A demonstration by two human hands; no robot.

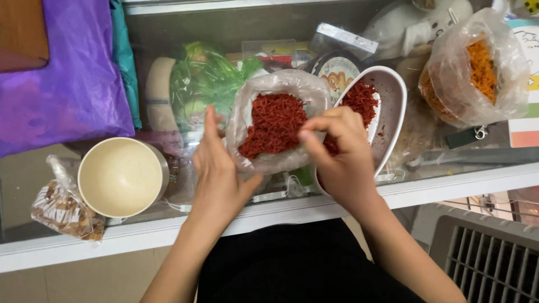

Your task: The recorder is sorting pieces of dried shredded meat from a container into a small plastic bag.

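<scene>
Both hands at red-shred bag (275, 126) | left hand (216, 174) cups its near side, fingers spread | right hand (342, 154) pinches its rim | white bowl (387, 106) just right of bag | advice: keep mouth open, level

Thin glossy plastic bag (279, 90), smooth matt cream bowl (120, 177), glass counter (50, 168).

Two hands were in view, a left hand (216, 168) and a right hand (339, 154). There were two bowls: one empty cream bowl (120, 177) and one white bowl (393, 106) with red shreds. Clear plastic bags numbered three: one of red shreds (275, 123), one of orange shreds (477, 67), one of brown pieces (64, 207). One green bag (202, 84) and one purple bag (67, 73) lay behind.
</scene>
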